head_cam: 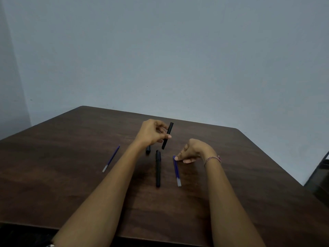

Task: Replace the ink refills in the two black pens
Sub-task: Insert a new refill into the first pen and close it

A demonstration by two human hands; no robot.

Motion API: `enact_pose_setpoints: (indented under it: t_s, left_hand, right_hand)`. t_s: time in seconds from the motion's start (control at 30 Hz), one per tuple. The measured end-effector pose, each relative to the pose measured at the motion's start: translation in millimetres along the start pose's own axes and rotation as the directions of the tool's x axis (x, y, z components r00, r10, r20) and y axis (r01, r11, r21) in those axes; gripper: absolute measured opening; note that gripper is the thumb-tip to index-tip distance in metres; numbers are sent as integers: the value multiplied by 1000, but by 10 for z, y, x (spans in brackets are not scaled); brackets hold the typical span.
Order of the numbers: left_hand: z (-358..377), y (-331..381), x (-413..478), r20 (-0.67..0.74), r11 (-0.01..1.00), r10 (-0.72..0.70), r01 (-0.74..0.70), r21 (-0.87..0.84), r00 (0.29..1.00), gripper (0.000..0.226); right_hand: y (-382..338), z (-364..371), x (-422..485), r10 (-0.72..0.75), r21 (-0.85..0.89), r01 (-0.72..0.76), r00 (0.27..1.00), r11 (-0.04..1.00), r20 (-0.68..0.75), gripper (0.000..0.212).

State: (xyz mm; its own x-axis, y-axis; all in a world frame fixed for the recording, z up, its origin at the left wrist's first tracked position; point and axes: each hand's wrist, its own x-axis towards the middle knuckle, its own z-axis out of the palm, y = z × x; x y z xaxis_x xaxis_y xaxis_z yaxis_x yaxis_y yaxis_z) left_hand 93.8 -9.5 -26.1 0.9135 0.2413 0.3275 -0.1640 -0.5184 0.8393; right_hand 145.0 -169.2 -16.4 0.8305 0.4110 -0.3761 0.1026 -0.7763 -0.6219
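My left hand (152, 132) holds a black pen barrel (167, 135) tilted above the table, gripped near its middle. A second black pen (158, 168) lies whole on the table between my arms. A short black piece (148, 150), perhaps a cap, lies partly hidden under my left wrist. My right hand (193, 150) pinches the far tips of two blue ink refills (177, 171) that lie side by side on the table. One more blue refill (111, 158) lies alone to the left of my left arm.
The dark brown wooden table (71, 184) has rounded far corners and stands against a plain grey-blue wall. A dark chair or stand (320, 179) shows at the right edge.
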Motion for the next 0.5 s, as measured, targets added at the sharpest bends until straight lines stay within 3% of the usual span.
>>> enact_pose_setpoints:
  t_s: [0.4, 0.5]
  left_hand:
    - [-1, -1, -2, -2, 1000, -5, 5, 2, 1000, 33]
    - [2, 5, -3, -6, 1000, 5, -5, 9, 1000, 33]
  right_hand:
    - [-29, 50, -3, 23, -165, -38, 996, 986, -89, 12]
    - [-49, 81, -23, 11, -199, -35, 993, 979, -122, 21]
